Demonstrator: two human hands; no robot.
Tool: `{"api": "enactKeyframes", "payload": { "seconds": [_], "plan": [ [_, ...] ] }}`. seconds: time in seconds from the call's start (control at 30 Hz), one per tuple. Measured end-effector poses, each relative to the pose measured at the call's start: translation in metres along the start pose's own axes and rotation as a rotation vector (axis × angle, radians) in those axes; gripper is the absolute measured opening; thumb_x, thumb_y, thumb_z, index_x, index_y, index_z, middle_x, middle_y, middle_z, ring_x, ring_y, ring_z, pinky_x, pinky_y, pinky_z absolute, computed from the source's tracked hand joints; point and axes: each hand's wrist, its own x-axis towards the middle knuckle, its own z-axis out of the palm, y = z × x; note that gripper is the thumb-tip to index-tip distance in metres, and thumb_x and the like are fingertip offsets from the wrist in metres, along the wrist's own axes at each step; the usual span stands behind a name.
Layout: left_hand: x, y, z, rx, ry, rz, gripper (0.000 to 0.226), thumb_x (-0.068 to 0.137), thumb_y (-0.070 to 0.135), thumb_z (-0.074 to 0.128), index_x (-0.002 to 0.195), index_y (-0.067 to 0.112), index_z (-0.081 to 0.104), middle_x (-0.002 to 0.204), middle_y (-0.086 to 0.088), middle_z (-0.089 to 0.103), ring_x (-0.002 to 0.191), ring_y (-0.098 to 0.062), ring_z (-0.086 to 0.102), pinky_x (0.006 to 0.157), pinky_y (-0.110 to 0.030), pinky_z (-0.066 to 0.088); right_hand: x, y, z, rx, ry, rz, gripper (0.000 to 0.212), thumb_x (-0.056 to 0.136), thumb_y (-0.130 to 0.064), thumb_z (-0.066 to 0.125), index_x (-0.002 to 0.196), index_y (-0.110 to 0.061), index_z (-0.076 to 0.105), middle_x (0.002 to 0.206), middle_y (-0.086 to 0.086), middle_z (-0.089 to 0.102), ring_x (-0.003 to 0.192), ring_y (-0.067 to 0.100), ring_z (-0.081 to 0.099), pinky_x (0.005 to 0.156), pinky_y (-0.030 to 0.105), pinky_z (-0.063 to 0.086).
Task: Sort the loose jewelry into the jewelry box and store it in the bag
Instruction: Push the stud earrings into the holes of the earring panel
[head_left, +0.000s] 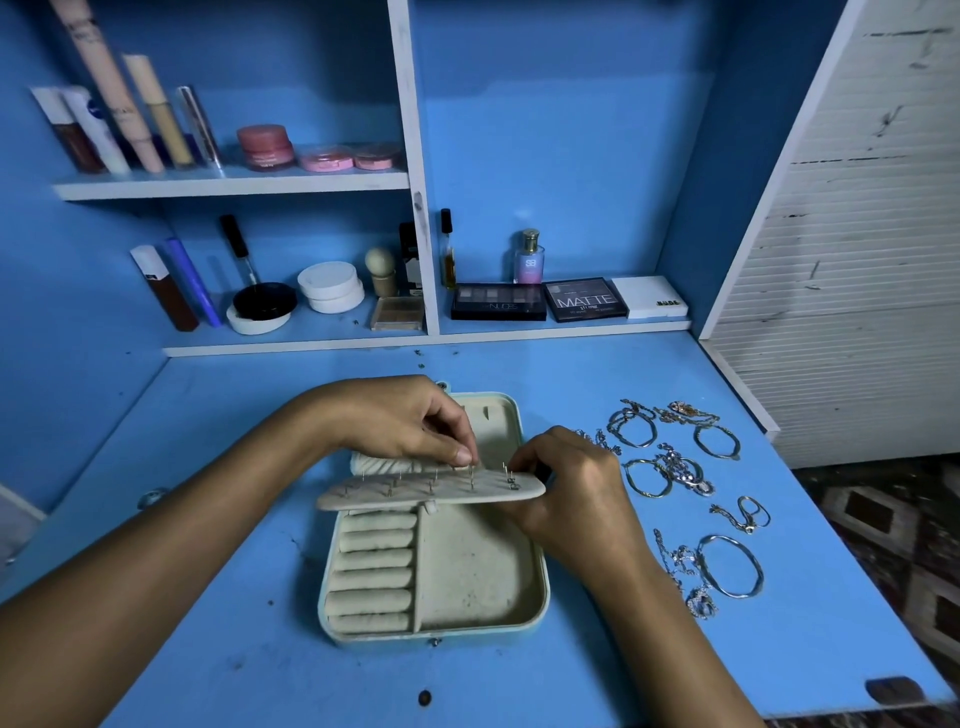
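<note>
the jewelry box (483, 571) lies open on the blue counter (597, 374), near the middle, with its lid part going away from the person. a flat earring panel (431, 491) sticks out across the middle of the box, and small pins stand up from it. the left hand (400, 421) reaches over the panel from the left, and its grip pinches something tiny at a pin near the panel's right part; what it is, is too small to tell. the right hand (571, 493) is at the panel's right end with its fingers curled on that end, holding it up.

the box has soft ring rolls (371, 571) on the left side and one big open space on the right side.

the loose jewelry (691, 499) lies on the counter to the right of the box, just past the right hand. there are round bangles and tangled chains, spread from far to near. the closest pieces sit near the right wrist. the counter's right edge is just past the jewelry. there is open room in front of the box and to its left.

behind the box is a low shelf (566, 327) with makeup palettes (584, 299), a perfume bottle (529, 260), jars and tubes. a higher shelf holds more tubes and pink pots (262, 146). a white slatted panel (857, 234) stands on the right.
</note>
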Motion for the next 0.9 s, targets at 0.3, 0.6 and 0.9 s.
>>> {"api": "enactKeyframes", "payload": {
  "seconds": [0.3,0.6,0.9],
  "plan": [
    [0.0033,0.0052,0.0010,0.091,-0.057,-0.017,0.006,0.092,0.029,0.068,0.093,0.033,0.073,0.095,0.014,0.074,0.091,-0.003,0.066,0.087,-0.022,0.051,-0.0003,0.0005,0.0006,-0.008,0.004,-0.021,0.034,0.067,-0.050,0.065,0.069,-0.016,0.069,0.067,-0.007,0.059,0.056,0.007,0.053,0.054,0.022,0.044],
    [0.0067,0.0063,-0.0040,0.148,-0.064,-0.021,0.008,0.091,0.028,0.069,0.088,0.036,0.071,0.083,0.023,0.071,0.077,0.008,0.062,0.075,-0.012,0.046,-0.0004,0.0034,0.0023,-0.021,0.009,-0.007,0.024,0.064,-0.040,0.076,0.070,-0.017,0.068,0.067,-0.008,0.058,0.058,0.009,0.052,0.055,0.014,0.039],
    [0.0092,0.0102,-0.0047,0.160,-0.074,-0.026,0.010,0.089,0.021,0.069,0.087,0.030,0.073,0.087,0.019,0.072,0.082,0.005,0.063,0.081,-0.017,0.048,-0.0008,0.0037,0.0025,-0.002,0.017,-0.016,0.026,0.065,-0.039,0.079,0.070,-0.016,0.068,0.067,-0.006,0.059,0.056,0.008,0.050,0.054,0.014,0.039]
  ]
}}
